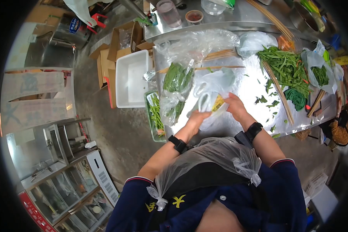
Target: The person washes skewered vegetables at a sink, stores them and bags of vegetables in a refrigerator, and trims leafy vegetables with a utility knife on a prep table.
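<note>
Both my hands are at a thin white plastic bag [215, 83] over the metal table [243, 83]. Something yellow [218, 103] shows in the bag's opening between them. My left hand [196, 120] grips the bag's near left edge, its fingers closed on the plastic. Opposite it, my right hand [235, 106] has its fingers closed on the bag's right edge. Just left of the bag lies a clear plastic bag of green leaves [178, 77]. Thin wooden skewers [220, 67] lie beyond the white bag.
Loose leafy greens [284, 65] and bundled skewers [278, 92] lie on the right. A white bin [132, 79] and cardboard boxes [123, 38] stand left of the table, near a green basket [154, 116]. A jug [168, 13] stands on the far counter.
</note>
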The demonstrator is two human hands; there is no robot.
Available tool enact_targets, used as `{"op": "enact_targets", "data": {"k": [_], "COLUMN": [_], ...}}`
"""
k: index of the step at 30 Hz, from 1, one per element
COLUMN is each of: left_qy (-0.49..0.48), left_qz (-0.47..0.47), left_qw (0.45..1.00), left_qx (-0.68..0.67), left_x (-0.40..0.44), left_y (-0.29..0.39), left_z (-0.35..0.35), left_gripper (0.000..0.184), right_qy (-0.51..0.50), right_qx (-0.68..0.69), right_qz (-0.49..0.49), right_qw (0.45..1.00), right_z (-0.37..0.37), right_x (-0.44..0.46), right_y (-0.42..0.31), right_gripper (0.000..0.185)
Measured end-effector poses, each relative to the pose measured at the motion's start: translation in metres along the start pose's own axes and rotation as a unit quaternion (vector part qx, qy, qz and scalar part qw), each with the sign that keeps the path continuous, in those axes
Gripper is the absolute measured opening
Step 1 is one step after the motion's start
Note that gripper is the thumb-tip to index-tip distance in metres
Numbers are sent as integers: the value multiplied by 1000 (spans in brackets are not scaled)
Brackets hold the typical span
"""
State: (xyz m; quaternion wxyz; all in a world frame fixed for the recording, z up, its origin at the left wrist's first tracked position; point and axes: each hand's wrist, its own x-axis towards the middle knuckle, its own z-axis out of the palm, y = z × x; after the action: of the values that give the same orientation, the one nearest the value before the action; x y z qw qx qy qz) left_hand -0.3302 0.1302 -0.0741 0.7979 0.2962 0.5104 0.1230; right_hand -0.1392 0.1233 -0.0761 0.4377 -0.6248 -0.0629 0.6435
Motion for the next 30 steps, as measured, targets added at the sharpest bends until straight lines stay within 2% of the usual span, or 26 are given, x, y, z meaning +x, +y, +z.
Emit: {"op": "enact_targets", "data": {"k": [2, 4, 5, 6, 8, 9, 10, 11, 12, 13, 14, 16, 17, 18, 19, 20, 21, 22, 24, 25, 26, 28, 29, 30], "left_qy": [118, 122, 122, 125, 85, 101, 102, 112, 122, 136, 136, 140, 165, 169, 204, 233, 226, 233, 103, 121, 123, 98, 107, 110], "left_qz": [37, 24, 61, 62, 132, 114, 111, 105, 96, 74, 74, 89, 106, 107, 66, 18, -5, -10, -126, -92, -94, -114, -104, -103], "left_qw": [982, 945, 918, 916, 859, 892, 889, 920, 945, 956, 955, 986, 979, 978, 947, 880, 882, 883, 937, 988, 988, 976, 975, 974], "left_qx": [-141, -302, -373, -376, -487, -426, -432, -361, -287, -251, -251, -15, 57, 55, 240, 413, 414, 408, 309, 37, 32, -158, -162, -167], "left_x": [2, -1, -14, -12, -6, -4, -2, 1, 0, -9, -14, -27, -36, -39, -41, -46, -52, -52, -51, -57, -57, -61, -62, -58], "left_y": [-1, 4, 20, 23, 25, 21, 21, 21, 18, 27, 30, 29, 31, 24, 12, 1, -9, -18, -41, -51, -54, -54, -54, -60], "left_z": [-16, -40, -36, -47, -65, -65, -62, -58, -54, -44, -39, -31, -26, -29, -37, -43, -48, -58, -77, -73, -74, -74, -70, -70], "left_gripper": [41, 33, 24, 24, 25, 29, 29, 33, 37, 47, 47, 56, 69, 69, 72, 75, 80, 80, 74, 63, 63, 58, 57, 57], "right_qy": [3, 15, 39, 61, 23, 26, 29, 48, 61, 66, 30, -182, -281, -285, -288, -297, -364, -420, -446, -461, -465, -400, -405, -347], "right_qx": [25, 64, 52, 39, -52, -124, -196, -312, -410, -436, -422, -386, -403, -493, -575, -576, -670, -745, -715, -686, -686, -673, -674, -687], "right_qz": [6, 3, 15, 29, 90, 77, 64, -131, -318, -359, -410, -373, -295, -326, -351, -350, -262, -168, -192, -218, -215, -288, -287, -351], "right_qw": [1000, 998, 998, 997, 994, 989, 978, 940, 853, 823, 808, 824, 820, 755, 680, 676, 591, 490, 503, 520, 516, 551, 547, 533], "right_z": [-17, -61, -75, -87, -110, -113, -106, -104, -101, -67, -43, -17, 0, 12, 18, 20, 21, 23, 13, 8, 7, 8, 11, 14], "right_x": [2, 17, 12, 3, -15, -23, -35, -34, -32, -59, -70, -59, -58, -52, -45, -42, -38, -36, -35, -34, -30, -21, -16, -10], "right_y": [-2, 14, 16, 15, 9, 8, 0, 1, 2, -38, -56, -38, -29, -15, 0, 9, 17, 25, 42, 48, 54, 60, 62, 64], "right_gripper": [46, 42, 39, 37, 37, 38, 40, 43, 46, 47, 41, 28, 32, 32, 32, 32, 32, 33, 31, 30, 30, 32, 32, 33]}}
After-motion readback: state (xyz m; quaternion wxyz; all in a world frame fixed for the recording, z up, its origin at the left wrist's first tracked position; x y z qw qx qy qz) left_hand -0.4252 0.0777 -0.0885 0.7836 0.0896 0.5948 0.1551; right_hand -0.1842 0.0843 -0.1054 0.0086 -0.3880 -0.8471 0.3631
